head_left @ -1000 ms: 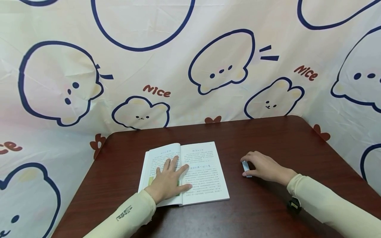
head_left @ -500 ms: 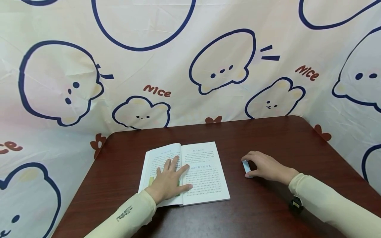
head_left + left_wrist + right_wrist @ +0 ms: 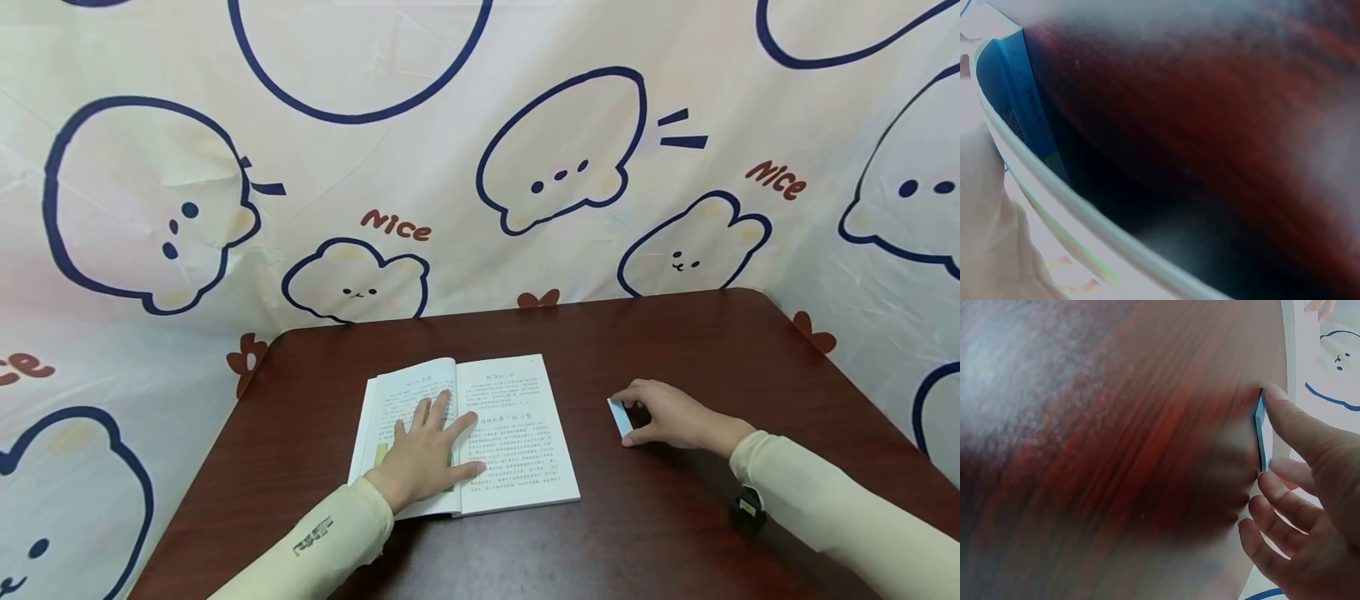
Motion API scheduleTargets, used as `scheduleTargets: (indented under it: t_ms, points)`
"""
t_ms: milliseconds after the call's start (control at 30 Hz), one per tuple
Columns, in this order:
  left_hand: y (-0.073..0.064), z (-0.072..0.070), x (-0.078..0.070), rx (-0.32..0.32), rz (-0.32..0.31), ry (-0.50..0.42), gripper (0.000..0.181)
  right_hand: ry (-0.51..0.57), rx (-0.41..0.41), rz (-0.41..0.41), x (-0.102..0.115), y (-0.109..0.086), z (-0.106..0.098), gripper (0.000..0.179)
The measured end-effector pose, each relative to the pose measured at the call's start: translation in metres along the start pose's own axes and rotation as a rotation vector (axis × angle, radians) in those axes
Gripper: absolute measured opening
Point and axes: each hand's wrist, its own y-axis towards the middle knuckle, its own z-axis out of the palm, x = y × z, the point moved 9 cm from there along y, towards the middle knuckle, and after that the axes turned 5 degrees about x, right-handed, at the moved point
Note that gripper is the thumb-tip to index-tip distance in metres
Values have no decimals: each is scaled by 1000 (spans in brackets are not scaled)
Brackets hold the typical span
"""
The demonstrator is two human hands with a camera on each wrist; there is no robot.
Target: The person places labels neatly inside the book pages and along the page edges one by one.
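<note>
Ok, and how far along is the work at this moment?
Done: the book lies open on the table. In hand: the left hand rests spread on the book, while the right hand pinches a small light-blue piece. Remaining: that piece is apart from the book, so placing it somewhere and letting go is probably left.

**A:** ok so what was the right hand (image 3: 1335, 481) doing in its own wrist cam?

**B:** pinching a thin blue piece (image 3: 1260, 434) by its ends, thumb tip on one, fingertips at the other. The piece was pretty much edge-on to the camera, and the lower fingers were bent.

**A:** was it touching the desk (image 3: 1116, 425)?

**B:** couldn't tell tbh. Desk was reddish streaky wood, blurry dark patch (image 3: 1219, 481) by the fingertips, pale glare (image 3: 985, 362) well away from the edge. Past that edge: pale cloth (image 3: 1338, 384) with a blue-outlined bear (image 3: 1347, 355).
</note>
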Motion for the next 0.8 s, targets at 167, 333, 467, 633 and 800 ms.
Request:
scheduleTargets:
  t_ms: [167, 333, 467, 633, 800]
  points:
    - [-1, -2, -1, 0, -2, -7, 73, 35, 27, -9, 0, 0, 1, 63]
    - [-1, -2, -1, 1, -3, -2, 73, 62, 49, -34, 2, 1, 0, 62]
    - [-1, -2, -1, 5, -3, 0, 73, 81, 35, -47, 1, 2, -2, 60]
    - [-1, 0, -1, 17, -4, -3, 74, 118, 29, -60, -1, 3, -1, 54]
    - [1, 1, 0, 19, -11, -9, 75, 197, 57, -62, -4, 4, 2, 51]
